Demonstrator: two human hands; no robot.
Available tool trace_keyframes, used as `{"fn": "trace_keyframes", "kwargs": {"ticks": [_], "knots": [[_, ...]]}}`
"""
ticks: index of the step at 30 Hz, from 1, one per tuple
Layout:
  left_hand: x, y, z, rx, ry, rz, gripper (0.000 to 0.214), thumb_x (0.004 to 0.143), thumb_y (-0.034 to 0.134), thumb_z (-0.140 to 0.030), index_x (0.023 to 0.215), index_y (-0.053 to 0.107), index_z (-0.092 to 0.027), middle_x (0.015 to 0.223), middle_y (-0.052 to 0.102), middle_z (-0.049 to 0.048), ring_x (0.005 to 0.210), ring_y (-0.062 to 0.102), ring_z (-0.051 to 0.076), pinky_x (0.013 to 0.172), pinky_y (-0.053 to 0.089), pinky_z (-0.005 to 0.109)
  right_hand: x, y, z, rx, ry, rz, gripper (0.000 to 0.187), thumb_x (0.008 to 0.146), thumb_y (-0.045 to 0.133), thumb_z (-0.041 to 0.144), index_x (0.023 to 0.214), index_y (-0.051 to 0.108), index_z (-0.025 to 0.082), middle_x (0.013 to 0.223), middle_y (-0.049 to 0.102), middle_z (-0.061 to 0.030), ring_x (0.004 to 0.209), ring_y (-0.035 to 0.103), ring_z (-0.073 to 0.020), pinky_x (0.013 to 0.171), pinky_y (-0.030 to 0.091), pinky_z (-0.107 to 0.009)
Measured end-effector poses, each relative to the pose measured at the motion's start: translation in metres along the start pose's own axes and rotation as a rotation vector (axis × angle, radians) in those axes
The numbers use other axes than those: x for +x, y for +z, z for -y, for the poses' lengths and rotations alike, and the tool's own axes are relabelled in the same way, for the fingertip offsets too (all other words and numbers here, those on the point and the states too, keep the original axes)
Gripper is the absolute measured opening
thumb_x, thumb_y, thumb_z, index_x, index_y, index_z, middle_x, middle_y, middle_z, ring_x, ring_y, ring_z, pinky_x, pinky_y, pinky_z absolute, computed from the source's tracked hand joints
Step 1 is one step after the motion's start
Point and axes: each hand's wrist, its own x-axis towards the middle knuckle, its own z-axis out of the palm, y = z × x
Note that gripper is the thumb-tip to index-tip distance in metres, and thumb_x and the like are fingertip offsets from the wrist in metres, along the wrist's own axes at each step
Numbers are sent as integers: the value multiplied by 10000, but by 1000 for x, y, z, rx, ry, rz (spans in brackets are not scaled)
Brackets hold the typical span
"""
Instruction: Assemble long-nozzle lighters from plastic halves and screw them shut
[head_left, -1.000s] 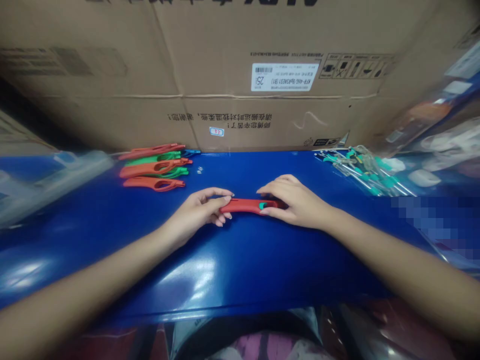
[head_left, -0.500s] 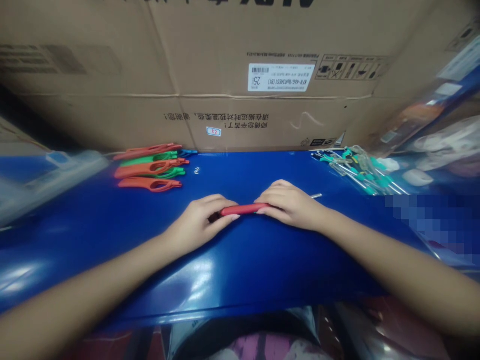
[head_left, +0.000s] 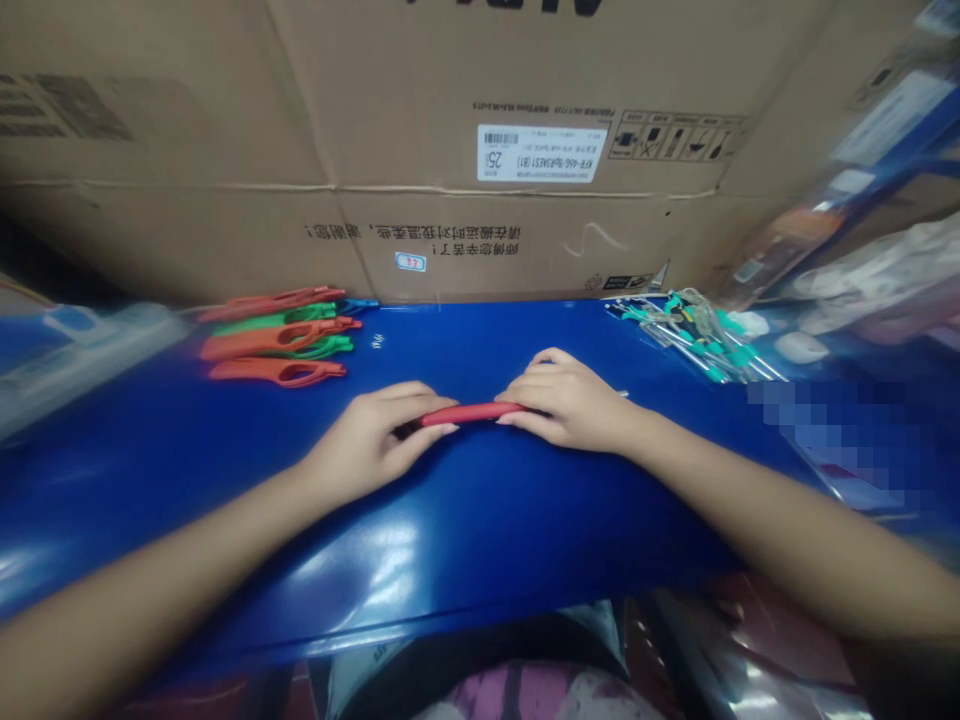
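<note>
A red plastic handle (head_left: 471,413) lies flat across the middle of the blue table (head_left: 480,520). My left hand (head_left: 371,442) pinches its left end with thumb and fingers closed. My right hand (head_left: 566,403) covers and grips its right end, fingers curled over it. A thin metal tip (head_left: 622,394) shows just beyond my right hand, on the far side. The part of the handle under my right hand is hidden.
Several orange and green plastic handles (head_left: 281,335) lie piled at the back left. A heap of metal rods with teal parts (head_left: 697,332) sits at the back right. A big cardboard box (head_left: 450,150) walls off the back. Clear plastic bags lie at both sides.
My two hands have closed in on the red handle. The green part and right end seen a second ago are now covered by my right hand. The view shifted slightly.
</note>
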Motion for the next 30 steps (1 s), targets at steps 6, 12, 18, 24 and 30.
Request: {"fn": "trace_keyframes", "kwargs": {"ticks": [6,12,18,24,30], "knots": [[4,-8,7,-28,-31,-40,216,949,669,-333,1086,752,-187,1012,750,59,892,698,176,824,550,267,-4,-3,-12,-70,28,-4,290,1059,472,304,1036,722,158,977,796,-78,867,709,-195,906,414,-375],[1,-1,-1,93,15,62,230,978,603,-301,1150,700,-183,1048,710,71,923,668,187,825,528,286,-1,2,-3,-117,-47,-71,290,1062,467,274,1012,718,137,936,795,-79,819,707,-185,897,407,-374],[-2,2,0,124,42,155,308,1026,526,-275,1305,625,-190,1114,688,78,970,665,187,844,520,283,0,4,-1,-96,-61,-23,282,1052,509,351,1110,692,145,1012,785,-75,895,695,-195,940,394,-382],[-2,-4,2,46,71,115,294,1030,527,-247,1294,627,-166,1120,676,80,992,661,167,886,518,260,-3,-1,-5,-106,-33,-48,234,1022,561,310,887,675,156,836,755,-40,732,653,-171,899,408,-368],[-5,-2,-3,192,-57,193,268,1027,515,-303,1239,636,-194,1128,687,71,973,678,203,820,531,297,-1,0,0,-126,-39,-56,246,1036,539,336,921,677,168,863,763,-30,761,658,-172,920,401,-367]]}}
